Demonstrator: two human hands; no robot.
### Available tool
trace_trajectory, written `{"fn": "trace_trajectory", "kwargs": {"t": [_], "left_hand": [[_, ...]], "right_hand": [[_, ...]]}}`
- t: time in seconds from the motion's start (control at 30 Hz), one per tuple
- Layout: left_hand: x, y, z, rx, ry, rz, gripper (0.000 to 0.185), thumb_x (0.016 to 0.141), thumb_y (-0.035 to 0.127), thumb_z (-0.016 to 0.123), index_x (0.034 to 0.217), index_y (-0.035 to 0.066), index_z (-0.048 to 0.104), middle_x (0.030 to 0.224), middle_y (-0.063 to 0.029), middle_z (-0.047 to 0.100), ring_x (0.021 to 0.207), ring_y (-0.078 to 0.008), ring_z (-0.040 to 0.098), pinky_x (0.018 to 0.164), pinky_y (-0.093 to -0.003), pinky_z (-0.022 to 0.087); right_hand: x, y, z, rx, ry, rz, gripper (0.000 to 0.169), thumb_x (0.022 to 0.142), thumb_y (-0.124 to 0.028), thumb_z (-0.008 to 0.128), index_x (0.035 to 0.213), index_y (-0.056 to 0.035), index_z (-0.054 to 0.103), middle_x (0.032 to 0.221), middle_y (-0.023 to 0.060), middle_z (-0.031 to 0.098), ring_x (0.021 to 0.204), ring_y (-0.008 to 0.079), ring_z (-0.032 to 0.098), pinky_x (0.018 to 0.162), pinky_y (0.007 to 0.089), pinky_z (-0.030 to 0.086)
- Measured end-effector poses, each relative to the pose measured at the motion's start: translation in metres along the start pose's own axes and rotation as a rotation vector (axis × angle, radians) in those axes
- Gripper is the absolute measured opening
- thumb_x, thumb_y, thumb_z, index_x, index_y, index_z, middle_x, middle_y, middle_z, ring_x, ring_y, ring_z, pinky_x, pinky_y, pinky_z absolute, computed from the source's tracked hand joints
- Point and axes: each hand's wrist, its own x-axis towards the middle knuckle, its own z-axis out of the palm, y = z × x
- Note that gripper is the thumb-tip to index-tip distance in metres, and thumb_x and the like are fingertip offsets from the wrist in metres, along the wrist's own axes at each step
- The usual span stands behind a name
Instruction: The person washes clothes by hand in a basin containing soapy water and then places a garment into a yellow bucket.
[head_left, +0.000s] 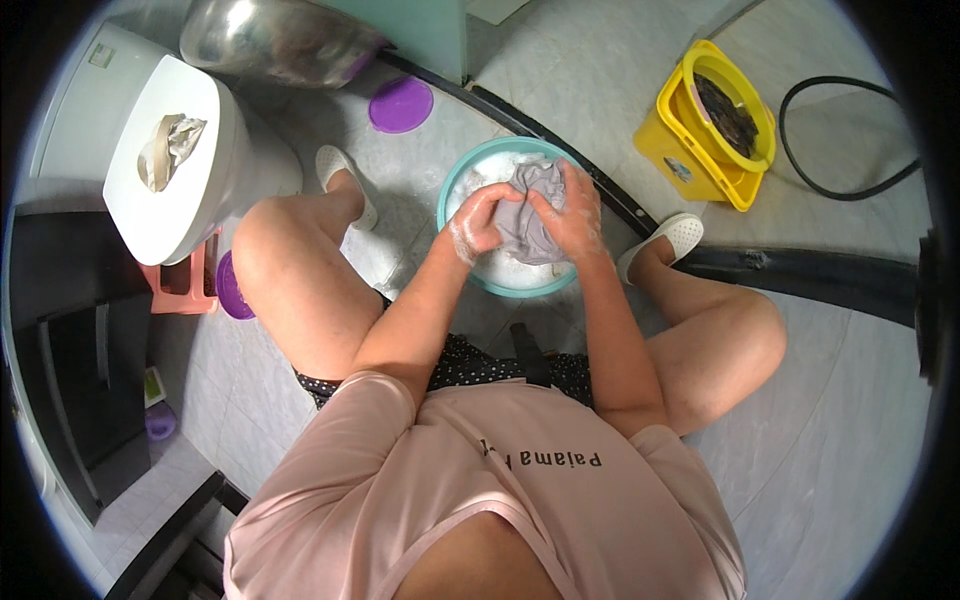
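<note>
A teal plastic basin (520, 289) stands on the tiled floor between my feet, with white suds in it. Above the suds I hold a wet grey cloth (529, 225) in both hands. My left hand (480, 221) grips its left side, thumb on top, with foam around the wrist. On the right side, my right hand (574, 214) has its thumb over the cloth and its fingers along the far edge. The cloth is bunched; its underside is hidden.
A white toilet (169, 217) with a crumpled cloth (172, 150) on its lid stands at left. Purple lid (401, 105) lies beyond the basin. A dark raised floor strip (622, 210) passes behind it. Yellow bucket (675, 150) and black hose (784, 142) are at right.
</note>
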Motion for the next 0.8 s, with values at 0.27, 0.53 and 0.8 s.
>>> {"fn": "trace_trajectory", "kwargs": {"t": [0.27,0.53,0.8], "left_hand": [[0.007,0.002,-0.008,-0.027,0.175,-0.011,0.038,0.088,0.019,0.053,0.119,-0.002,0.055,0.114,-0.0169,0.062,0.104,-0.0308,0.06,0.093,-0.0416,0.048],[0.024,-0.032,-0.038,0.453,0.288,0.398,0.024,0.095,0.023,0.049,0.1,0.002,0.06,0.09,-0.0083,0.063,0.076,-0.021,0.061,0.07,-0.0339,0.052],[0.033,-0.047,-0.015,0.096,0.401,0.305,0.031,0.099,0.023,0.04,0.115,0.001,0.053,0.104,-0.0127,0.063,0.088,-0.028,0.062,0.082,-0.039,0.052]], "right_hand": [[-0.004,0.027,0.005,0.487,-0.059,0.621,0.049,0.083,-0.04,0.067,0.111,-0.0002,0.061,0.11,0.0227,0.062,0.103,0.0306,0.06,0.09,0.0376,0.046],[-0.025,-0.072,-0.008,0.223,-0.23,-0.022,0.028,0.084,-0.029,0.063,0.077,-0.0025,0.06,0.076,0.0186,0.062,0.07,0.0381,0.061,0.065,0.0455,0.048],[-0.02,-0.024,0.011,0.145,-0.185,0.184,0.036,0.087,-0.035,0.06,0.078,-0.001,0.064,0.069,0.0247,0.061,0.066,0.0423,0.059,0.061,0.0464,0.047]]}}
